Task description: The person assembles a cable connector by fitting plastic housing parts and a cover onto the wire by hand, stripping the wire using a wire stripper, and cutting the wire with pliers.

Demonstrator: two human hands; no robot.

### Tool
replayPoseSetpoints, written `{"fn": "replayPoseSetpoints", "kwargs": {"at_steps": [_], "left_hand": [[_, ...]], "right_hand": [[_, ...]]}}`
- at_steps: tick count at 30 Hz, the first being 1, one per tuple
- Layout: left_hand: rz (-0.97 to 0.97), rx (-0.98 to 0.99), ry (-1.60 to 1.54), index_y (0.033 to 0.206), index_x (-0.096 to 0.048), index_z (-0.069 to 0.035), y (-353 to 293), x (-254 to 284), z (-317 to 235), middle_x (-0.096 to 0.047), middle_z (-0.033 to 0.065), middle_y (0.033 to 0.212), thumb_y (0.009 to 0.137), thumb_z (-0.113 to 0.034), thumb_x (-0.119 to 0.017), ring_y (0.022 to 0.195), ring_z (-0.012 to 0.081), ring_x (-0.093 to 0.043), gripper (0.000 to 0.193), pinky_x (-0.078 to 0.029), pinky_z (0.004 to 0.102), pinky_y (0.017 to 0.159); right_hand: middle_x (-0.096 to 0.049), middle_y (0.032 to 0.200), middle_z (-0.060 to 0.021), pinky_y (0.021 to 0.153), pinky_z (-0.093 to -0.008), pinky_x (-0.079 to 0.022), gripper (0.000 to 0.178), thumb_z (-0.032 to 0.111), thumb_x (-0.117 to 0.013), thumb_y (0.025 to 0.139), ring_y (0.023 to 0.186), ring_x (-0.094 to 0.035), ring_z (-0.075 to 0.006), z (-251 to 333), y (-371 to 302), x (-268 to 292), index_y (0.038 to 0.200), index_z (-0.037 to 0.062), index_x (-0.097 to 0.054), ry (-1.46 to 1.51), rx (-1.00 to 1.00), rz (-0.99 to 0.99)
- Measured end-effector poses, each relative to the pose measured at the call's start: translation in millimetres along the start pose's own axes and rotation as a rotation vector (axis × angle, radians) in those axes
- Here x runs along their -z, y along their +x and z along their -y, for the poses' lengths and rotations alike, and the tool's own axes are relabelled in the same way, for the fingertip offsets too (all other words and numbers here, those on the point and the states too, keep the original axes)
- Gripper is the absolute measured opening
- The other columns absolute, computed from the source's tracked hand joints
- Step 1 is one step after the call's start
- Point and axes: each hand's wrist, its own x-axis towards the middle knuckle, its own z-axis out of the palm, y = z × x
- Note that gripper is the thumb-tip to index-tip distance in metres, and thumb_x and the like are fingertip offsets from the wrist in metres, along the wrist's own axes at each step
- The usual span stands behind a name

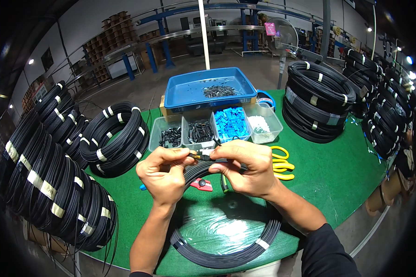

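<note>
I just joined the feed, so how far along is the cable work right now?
Looks done: taped black coils stacked on the green table. In hand: left hand and right hand pinch a small connector onto a cable end. Left: the loose coil below, barely taped.

Pink label [270, 29]: small rectangle on fan, far back right of centre. Brown box [163, 105]: carton edge under blue tray, at its left end, back of tabletop. Carton stacks [111, 34]: brown, piled on racks, far back left. Dark screens [203, 23], blurred, at back centre, near the blue frame; details too small to tell.
</note>
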Motion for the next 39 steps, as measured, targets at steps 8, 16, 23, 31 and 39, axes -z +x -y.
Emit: {"fn": "replayPoseSetpoints", "kwargs": {"at_steps": [8,16,23,31,39], "left_hand": [[0.330,-0.279,0.281,0.088,-0.069,0.002,15,3,-15,-0.072,0.0125,0.082,0.076,0.011,-0.071,0.071,0.0163,-0.070,0.016,-0.055,0.0255,0.061],[0.380,-0.398,0.315,0.089,-0.075,-0.002,18,1,-14,-0.071,0.0109,0.080,0.068,0.008,-0.076,0.062,0.0156,-0.067,0.023,-0.052,0.0242,0.053],[0.419,-0.281,0.268,0.082,-0.069,0.002,16,6,-15,-0.070,0.0124,0.078,0.064,0.009,-0.071,0.064,0.0146,-0.066,0.019,-0.051,0.0227,0.056],[0.415,-0.265,0.217,0.083,-0.069,0.002,16,10,-14,-0.070,0.0131,0.080,0.064,0.007,-0.073,0.067,0.0141,-0.067,0.020,-0.051,0.0207,0.056],[0.445,-0.394,0.467,0.093,-0.072,-0.002,19,1,-15,-0.072,0.0107,0.084,0.070,-0.001,-0.080,0.070,0.0179,-0.070,0.024,-0.053,0.0257,0.056]], "right_hand": [[-0.072,0.081,-0.0096,0.055,-0.0237,-0.051,0.017,-0.006,-0.076,0.074,0.067,-0.068,-0.0110,-4,5,11,0.089,-0.0008,-0.073,0.061,-0.187,-0.021],[-0.072,0.081,-0.0095,0.058,-0.0229,-0.053,0.015,-0.008,-0.072,0.076,0.069,-0.068,-0.0103,-2,9,21,0.089,-0.0014,-0.073,0.159,-0.305,0.054],[-0.072,0.080,-0.0093,0.058,-0.0230,-0.053,0.014,-0.009,-0.070,0.076,0.068,-0.068,-0.0107,3,11,21,0.088,-0.0016,-0.072,0.156,-0.313,0.137],[-0.071,0.079,-0.0092,0.058,-0.0243,-0.053,0.015,-0.008,-0.072,0.075,0.069,-0.069,-0.0114,4,9,18,0.089,-0.0008,-0.072,0.157,-0.283,0.101],[-0.072,0.081,-0.0118,0.058,-0.0308,-0.056,0.016,-0.005,-0.073,0.075,0.070,-0.071,-0.0190,-1,10,17,0.091,0.0000,-0.071,-0.018,-0.162,0.128]]}}
